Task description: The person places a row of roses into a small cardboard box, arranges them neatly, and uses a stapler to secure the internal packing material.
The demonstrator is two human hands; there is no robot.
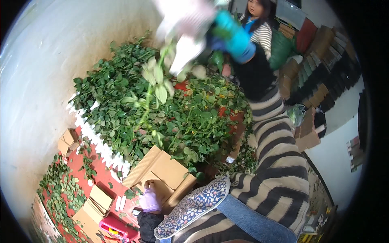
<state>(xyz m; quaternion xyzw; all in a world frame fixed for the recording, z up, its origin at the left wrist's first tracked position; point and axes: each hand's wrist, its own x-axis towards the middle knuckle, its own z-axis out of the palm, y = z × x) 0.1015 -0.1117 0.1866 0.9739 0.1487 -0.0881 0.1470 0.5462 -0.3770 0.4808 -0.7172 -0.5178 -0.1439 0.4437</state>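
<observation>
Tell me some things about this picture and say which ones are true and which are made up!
1. The right hand wears a blue glove. True.
2. The hands lift a leafy stem above the pile of green cuttings. True.
3. The pile of green cuttings is made of yellow flowers. False: it is green leaves and stems.
4. The open cardboard box lies below the pile. True.
5. The striped sleeve is plain red. False: it has dark and tan stripes.

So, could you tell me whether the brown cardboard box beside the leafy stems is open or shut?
Open: the brown cardboard box has its flaps spread outward, though its contents cannot be made out.
</observation>
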